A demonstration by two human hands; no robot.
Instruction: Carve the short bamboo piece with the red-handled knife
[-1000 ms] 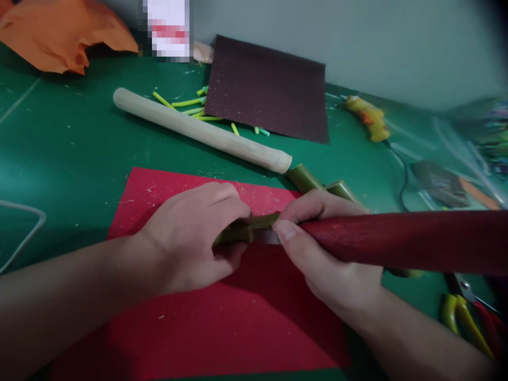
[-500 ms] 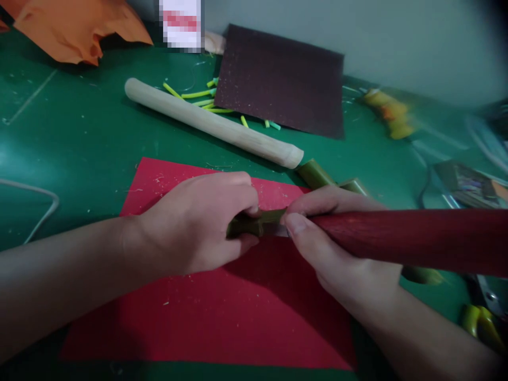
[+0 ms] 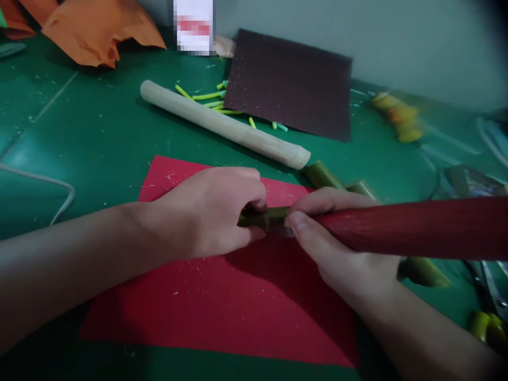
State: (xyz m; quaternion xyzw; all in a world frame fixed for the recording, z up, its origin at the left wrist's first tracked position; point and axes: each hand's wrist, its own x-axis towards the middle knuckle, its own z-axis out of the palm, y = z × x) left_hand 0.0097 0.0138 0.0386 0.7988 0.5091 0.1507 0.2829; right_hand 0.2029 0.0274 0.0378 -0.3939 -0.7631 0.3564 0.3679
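My left hand is closed around a short green bamboo piece, which lies crosswise above the red sheet. The bamboo's node shows just past my fingertips. My right hand grips a knife with a long red wooden handle that runs off to the right edge. Its short metal blade lies against the near side of the bamboo, with my right thumb close by. My right fingers cover the bamboo's right end.
Beyond the sheet lie a pale peeled bamboo stick, thin yellow-green tubes and dark sandpaper. More green bamboo pieces rest near my right hand. Yellow-handled scissors lie at right, crumpled orange paper at back left.
The whole view has shifted, so the table things appear slightly farther right. The knife handle's outer end sits a little higher, and the blade has tilted slightly against the bamboo. Both grips stay the same.
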